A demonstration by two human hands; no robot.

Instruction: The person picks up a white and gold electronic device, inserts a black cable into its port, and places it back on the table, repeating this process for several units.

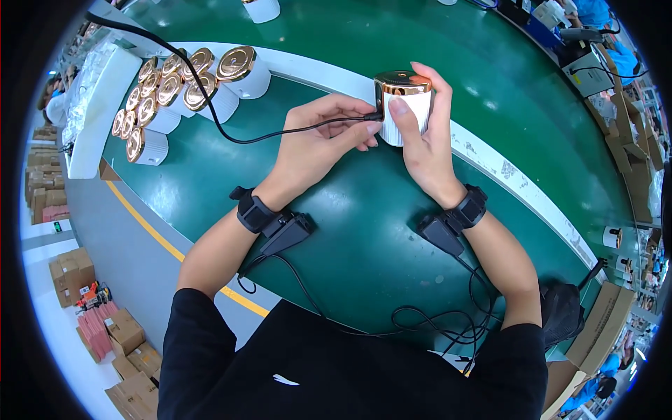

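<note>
My right hand (430,150) grips a white ribbed cylindrical device (418,105) with a shiny gold lid, its thumb on the front and fingers round the far side. The device stands tilted slightly above the bench's white rail. My left hand (308,140) pinches the plug end of a black cable (269,134) against the device's left side. Whether the plug sits fully in a socket cannot be seen. From the plug, the cable loops left and up past the upper left corner of the bench.
Several similar white devices with gold lids (152,147) stand grouped on the green bench (336,231) at the left. Loose black wires (448,315) lie near me. A green conveyor belt (504,84) runs beyond the white rail (518,178). An open carton (602,325) is at the right.
</note>
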